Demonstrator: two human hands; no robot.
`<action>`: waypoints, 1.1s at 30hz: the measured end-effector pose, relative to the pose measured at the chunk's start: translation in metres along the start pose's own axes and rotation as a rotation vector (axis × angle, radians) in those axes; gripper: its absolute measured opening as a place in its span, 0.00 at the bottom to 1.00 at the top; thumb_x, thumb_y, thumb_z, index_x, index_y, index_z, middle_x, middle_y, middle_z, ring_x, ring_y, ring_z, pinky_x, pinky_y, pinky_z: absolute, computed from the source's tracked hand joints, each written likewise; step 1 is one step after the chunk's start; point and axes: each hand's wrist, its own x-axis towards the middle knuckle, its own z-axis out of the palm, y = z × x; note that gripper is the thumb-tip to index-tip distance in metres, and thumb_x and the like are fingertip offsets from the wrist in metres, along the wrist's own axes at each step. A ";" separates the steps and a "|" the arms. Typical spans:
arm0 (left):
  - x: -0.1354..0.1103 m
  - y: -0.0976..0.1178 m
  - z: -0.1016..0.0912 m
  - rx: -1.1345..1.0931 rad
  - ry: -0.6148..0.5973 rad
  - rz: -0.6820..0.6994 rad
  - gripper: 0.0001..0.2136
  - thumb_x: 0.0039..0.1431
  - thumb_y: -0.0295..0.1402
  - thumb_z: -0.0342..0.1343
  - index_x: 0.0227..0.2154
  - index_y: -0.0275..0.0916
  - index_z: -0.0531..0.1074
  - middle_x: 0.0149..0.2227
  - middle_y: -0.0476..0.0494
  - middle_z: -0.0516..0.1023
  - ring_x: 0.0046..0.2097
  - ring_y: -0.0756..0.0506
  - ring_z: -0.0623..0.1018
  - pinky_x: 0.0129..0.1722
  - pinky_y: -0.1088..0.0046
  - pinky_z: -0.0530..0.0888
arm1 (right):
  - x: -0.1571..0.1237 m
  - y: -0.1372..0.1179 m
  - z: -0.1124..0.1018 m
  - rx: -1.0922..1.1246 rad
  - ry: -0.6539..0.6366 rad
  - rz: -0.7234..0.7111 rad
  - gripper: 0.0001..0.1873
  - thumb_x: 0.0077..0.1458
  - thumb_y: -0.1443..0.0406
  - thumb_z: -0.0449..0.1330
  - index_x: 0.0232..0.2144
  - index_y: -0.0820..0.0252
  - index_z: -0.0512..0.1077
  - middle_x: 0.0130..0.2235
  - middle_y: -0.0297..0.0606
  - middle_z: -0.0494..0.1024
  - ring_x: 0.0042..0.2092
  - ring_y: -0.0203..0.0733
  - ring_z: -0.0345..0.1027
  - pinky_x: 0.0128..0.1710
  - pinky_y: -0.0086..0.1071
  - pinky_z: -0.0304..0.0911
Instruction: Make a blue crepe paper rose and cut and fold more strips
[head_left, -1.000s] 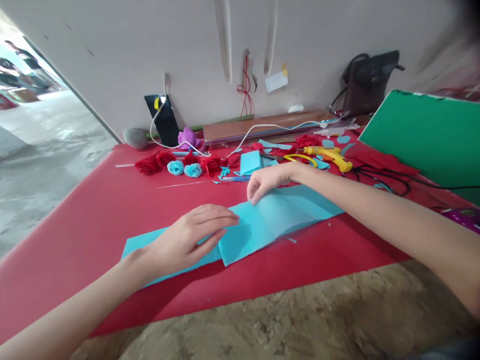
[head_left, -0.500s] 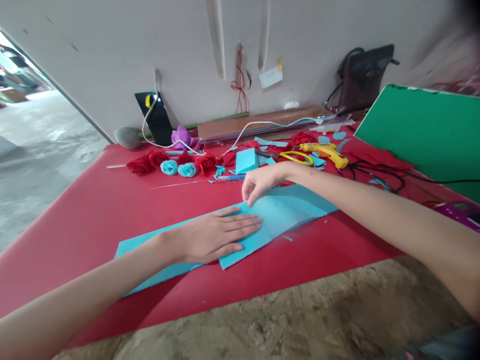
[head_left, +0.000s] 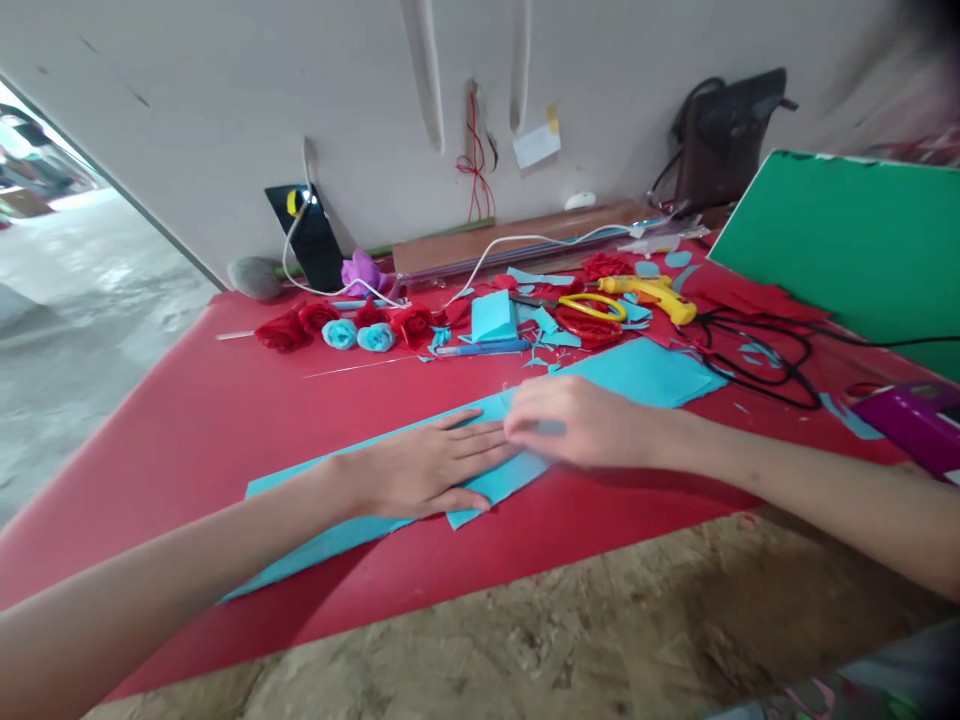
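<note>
Paper: a long blue strip [head_left: 645, 372] lies slantwise on the red table cover [head_left: 420, 590], with a second layer over its middle, whose near corner shows just beyond the left thumb.
Left hand: the left hand [head_left: 424, 468] lies flat on the paper, palm down, fingers slightly spread and thumb apart, clamped on nothing.
Right hand: the right hand [head_left: 574, 415] is over the paper just beside the left fingertips, fingers curled, blurred; I cannot tell whether thumb and forefinger meet or pinch an edge.
Step in hand: it looks like laying the upper layer flat over the lower one.
Pressing: an even, light palm should serve best, since thin paper can slide or wrinkle under a hard push.
Smoothing: strokes are best run outward from the left palm, so that slack leaves by the open end.
Edges: the upper layer's near corner juts past the lower edge; lining the two up before any firm crease would give a truer fold.
Right end: the strip reaches close to the black cord [head_left: 757, 385], which could snag it; a little room there would help.
Far side: scraps [head_left: 559, 338], a pen [head_left: 487, 348] and yellow-handled scissors [head_left: 592, 307] lie beyond the paper; a loose scrap caught between layers would leave a bump.
</note>
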 end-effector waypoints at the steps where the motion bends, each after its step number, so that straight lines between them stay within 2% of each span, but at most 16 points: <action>1: 0.000 -0.001 0.001 -0.001 0.009 0.006 0.32 0.62 0.49 0.38 0.63 0.36 0.40 0.64 0.38 0.45 0.65 0.45 0.47 0.63 0.62 0.39 | -0.007 -0.004 0.005 0.022 -0.033 -0.067 0.09 0.56 0.69 0.52 0.31 0.64 0.72 0.33 0.39 0.76 0.37 0.35 0.65 0.39 0.29 0.59; 4: 0.001 -0.003 0.005 -0.016 0.032 0.005 0.38 0.55 0.55 0.43 0.62 0.35 0.43 0.64 0.34 0.46 0.64 0.42 0.50 0.62 0.61 0.42 | -0.019 -0.007 0.017 0.053 -0.061 -0.170 0.10 0.57 0.69 0.51 0.35 0.66 0.72 0.35 0.41 0.75 0.39 0.36 0.63 0.42 0.30 0.60; 8: 0.002 -0.004 0.008 -0.030 0.058 -0.006 0.43 0.51 0.58 0.47 0.62 0.35 0.42 0.64 0.33 0.46 0.64 0.40 0.51 0.62 0.59 0.42 | -0.021 -0.004 0.025 -0.028 -0.041 -0.249 0.14 0.58 0.69 0.48 0.42 0.69 0.71 0.40 0.45 0.74 0.43 0.39 0.63 0.45 0.32 0.59; 14: -0.004 0.001 0.002 -0.036 0.063 -0.028 0.40 0.57 0.53 0.44 0.63 0.36 0.34 0.65 0.35 0.39 0.65 0.40 0.45 0.62 0.59 0.44 | -0.023 -0.001 0.030 -0.136 -0.065 -0.307 0.15 0.58 0.70 0.47 0.40 0.67 0.72 0.39 0.45 0.73 0.42 0.41 0.64 0.47 0.36 0.59; 18: -0.024 0.013 0.001 -0.038 0.061 -0.061 0.36 0.60 0.48 0.43 0.63 0.40 0.29 0.65 0.39 0.39 0.65 0.42 0.46 0.63 0.61 0.42 | -0.023 -0.002 0.028 -0.142 -0.033 -0.306 0.14 0.57 0.70 0.48 0.39 0.66 0.73 0.40 0.46 0.73 0.44 0.42 0.63 0.46 0.37 0.60; 21: -0.043 0.023 0.002 -0.059 0.038 -0.090 0.33 0.62 0.43 0.44 0.63 0.43 0.33 0.64 0.43 0.45 0.64 0.44 0.51 0.63 0.63 0.41 | -0.023 -0.003 0.027 -0.119 -0.037 -0.310 0.15 0.55 0.71 0.48 0.38 0.69 0.74 0.45 0.50 0.72 0.48 0.44 0.62 0.49 0.38 0.60; 24: -0.054 0.030 0.003 -0.082 -0.005 -0.113 0.30 0.63 0.41 0.43 0.63 0.43 0.37 0.64 0.45 0.47 0.64 0.45 0.51 0.64 0.65 0.40 | -0.025 -0.001 0.028 -0.097 -0.037 -0.307 0.16 0.54 0.72 0.49 0.40 0.70 0.74 0.50 0.54 0.69 0.54 0.47 0.58 0.54 0.41 0.56; 30: -0.056 0.034 0.003 -0.039 -0.025 -0.140 0.29 0.61 0.46 0.43 0.62 0.48 0.40 0.65 0.48 0.44 0.65 0.41 0.44 0.62 0.56 0.35 | -0.029 0.004 0.029 -0.074 -0.133 -0.157 0.19 0.52 0.71 0.51 0.45 0.61 0.72 0.58 0.48 0.62 0.61 0.46 0.50 0.57 0.45 0.53; 33: -0.060 0.033 0.004 -0.026 -0.018 -0.193 0.32 0.61 0.48 0.41 0.63 0.44 0.36 0.65 0.45 0.41 0.65 0.41 0.42 0.62 0.57 0.36 | -0.029 0.004 0.029 -0.061 -0.138 -0.137 0.19 0.52 0.72 0.51 0.46 0.60 0.72 0.57 0.47 0.63 0.61 0.45 0.50 0.57 0.45 0.52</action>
